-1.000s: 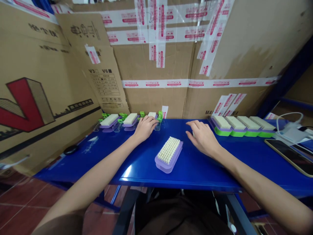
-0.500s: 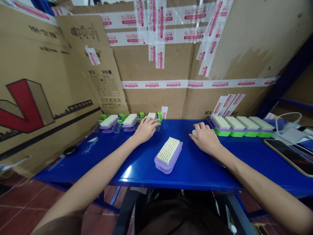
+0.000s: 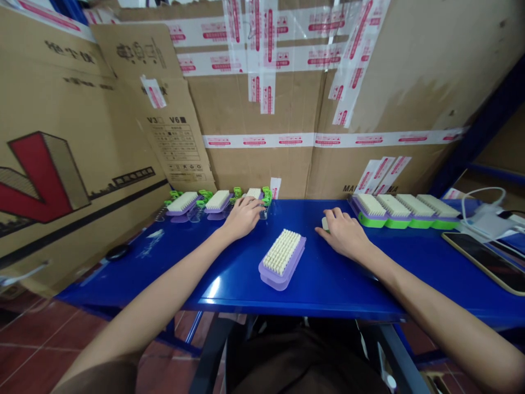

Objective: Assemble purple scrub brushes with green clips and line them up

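A scrubbing brush (image 3: 281, 257) with cream bristles and a purple body lies bristles up between my hands. My left hand (image 3: 243, 218) lies open at the back left, its fingers extended in front of another brush (image 3: 253, 193) that it partly hides. Beside that brush is a bright green clip-like part (image 3: 267, 194). To the right, my right hand (image 3: 343, 231) curls over a small pale object (image 3: 325, 223). Only an edge of this object shows by the thumb, so its kind is unclear.
Two more purple brushes (image 3: 182, 203) with green and clear parts stand at the back left. Several brushes on green bases (image 3: 397, 210) are lined up at the back right. A phone (image 3: 484, 260) and white charger (image 3: 488, 221) lie far right. Cardboard (image 3: 262, 164) walls the blue table (image 3: 229, 262).
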The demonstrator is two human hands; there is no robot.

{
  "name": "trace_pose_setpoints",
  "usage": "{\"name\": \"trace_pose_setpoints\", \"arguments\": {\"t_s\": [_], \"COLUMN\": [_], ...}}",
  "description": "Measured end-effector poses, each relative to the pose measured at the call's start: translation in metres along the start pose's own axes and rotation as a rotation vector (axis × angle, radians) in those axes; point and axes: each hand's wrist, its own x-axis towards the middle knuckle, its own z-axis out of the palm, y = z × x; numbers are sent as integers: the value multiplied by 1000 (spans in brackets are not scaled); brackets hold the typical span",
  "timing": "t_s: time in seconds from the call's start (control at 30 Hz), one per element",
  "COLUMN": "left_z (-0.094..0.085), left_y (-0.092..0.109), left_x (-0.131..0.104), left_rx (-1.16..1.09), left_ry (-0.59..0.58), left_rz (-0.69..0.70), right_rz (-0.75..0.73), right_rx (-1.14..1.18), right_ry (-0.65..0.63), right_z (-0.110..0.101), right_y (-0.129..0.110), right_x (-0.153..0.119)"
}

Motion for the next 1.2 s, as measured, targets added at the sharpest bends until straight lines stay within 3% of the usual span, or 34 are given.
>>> {"name": "trace_pose_setpoints", "arguments": {"t_s": [0.2,0.4,0.6,0.77,0.93,1.2], "left_z": [-4,-5,-8,-11,-12,-12], "left_y": [6,10,15,21,28,35], "left_x": [0,-1,-2,-3,-4,-5], "left_rx": [-10,-12,-30,-112,-184,-214], "left_ry": [24,26,34,61,82,73], "left_rz": [0,2,20,44,115,169], "right_rz": [-56,-77,-166,-268,-263,-231], "right_rx": [-36,-14,131,331,320,247], "right_ry": [26,-38,-52,30,89,25], "right_z": [10,9,6,-1,-3,-1], "right_y": [6,9,8,3,2,2], "right_x": [1,2,3,4,5,5]}}
